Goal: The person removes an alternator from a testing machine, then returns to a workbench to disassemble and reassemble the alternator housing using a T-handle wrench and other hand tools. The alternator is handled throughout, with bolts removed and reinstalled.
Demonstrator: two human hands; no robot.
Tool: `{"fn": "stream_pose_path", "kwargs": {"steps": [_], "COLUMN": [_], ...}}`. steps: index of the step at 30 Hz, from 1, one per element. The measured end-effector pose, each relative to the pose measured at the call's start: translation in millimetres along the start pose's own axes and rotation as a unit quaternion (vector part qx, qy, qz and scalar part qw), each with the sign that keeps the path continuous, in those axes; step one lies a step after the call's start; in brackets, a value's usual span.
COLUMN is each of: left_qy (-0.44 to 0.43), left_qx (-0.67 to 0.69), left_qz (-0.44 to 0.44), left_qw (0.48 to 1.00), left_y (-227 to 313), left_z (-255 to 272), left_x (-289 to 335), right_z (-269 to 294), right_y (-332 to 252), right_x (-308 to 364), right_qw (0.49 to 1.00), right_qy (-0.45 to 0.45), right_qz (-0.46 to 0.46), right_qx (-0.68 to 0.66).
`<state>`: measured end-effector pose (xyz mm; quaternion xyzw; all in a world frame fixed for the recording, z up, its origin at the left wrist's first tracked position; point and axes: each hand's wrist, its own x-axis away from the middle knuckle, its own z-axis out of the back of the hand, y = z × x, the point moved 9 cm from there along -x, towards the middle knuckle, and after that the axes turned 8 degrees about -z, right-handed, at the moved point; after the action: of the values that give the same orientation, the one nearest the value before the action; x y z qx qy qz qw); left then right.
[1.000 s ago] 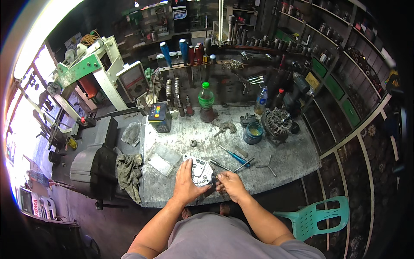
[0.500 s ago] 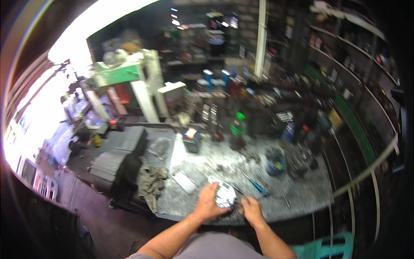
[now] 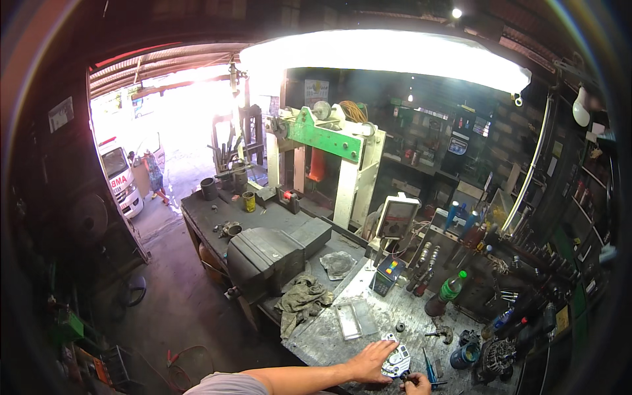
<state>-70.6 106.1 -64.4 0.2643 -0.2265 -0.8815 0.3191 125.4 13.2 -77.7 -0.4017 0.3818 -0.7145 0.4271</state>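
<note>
A silver cast-metal housing (image 3: pixel 399 359), round and with openings, lies near the workbench's front edge. My left hand (image 3: pixel 370 361) is wrapped over its left side, fingers along the rim. At its lower right edge is my right hand (image 3: pixel 417 384), fingers pinched together. Something small and dark shows at those fingertips, too small to name. A blue-handled screwdriver (image 3: pixel 430 370) lies just right of the housing. Beyond the housing sits a small dark ring (image 3: pixel 400 327), and a pale rectangular tray (image 3: pixel 348 321) rests to the left.
A grey cloth (image 3: pixel 303 304) and a large bench vise (image 3: pixel 276 257) are left. Behind stand a green-capped bottle (image 3: pixel 451 289) and a dark box with coloured buttons (image 3: pixel 388 275). A blue container (image 3: pixel 464 355) and a coil-wound motor part (image 3: pixel 497 361) are right. A green-and-white press frame (image 3: pixel 329 141) rises farther back.
The view has swung left and up, bringing in the doorway, a parked van and a person outside. Both hands stay at the metal housing, now lower in the picture.
</note>
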Motion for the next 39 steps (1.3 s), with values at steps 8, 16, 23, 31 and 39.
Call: {"fn": "stream_pose_path", "kwargs": {"steps": [8, 16, 23, 31, 39], "left_qy": [0.069, 0.007, 0.01, 0.016, 0.011], "left_qx": [0.036, 0.065, 0.105, 0.068, 0.068], "left_qz": [-0.055, 0.079, 0.168, 0.091, 0.099], "left_qw": [0.995, 0.995, 0.98, 0.993, 0.993], "left_y": [5, -19, -43, -11, -13], "left_z": [12, 29, 44, 39, 23], "left_x": [-2, 24, 83, 40, 23], "right_z": [-9, -10, -12, -15, -14], "right_y": [29, 35, 20, 34, 41], "right_x": [-3, 1, 5, -1, -1], "right_qw": [0.987, 0.978, 0.962, 0.977, 0.958], "right_qy": [-0.006, -0.025, 0.022, -0.033, -0.028], "right_qz": [-0.083, -0.149, -0.075, -0.109, -0.141], "right_qx": [-0.139, -0.144, -0.26, -0.18, -0.247]}}
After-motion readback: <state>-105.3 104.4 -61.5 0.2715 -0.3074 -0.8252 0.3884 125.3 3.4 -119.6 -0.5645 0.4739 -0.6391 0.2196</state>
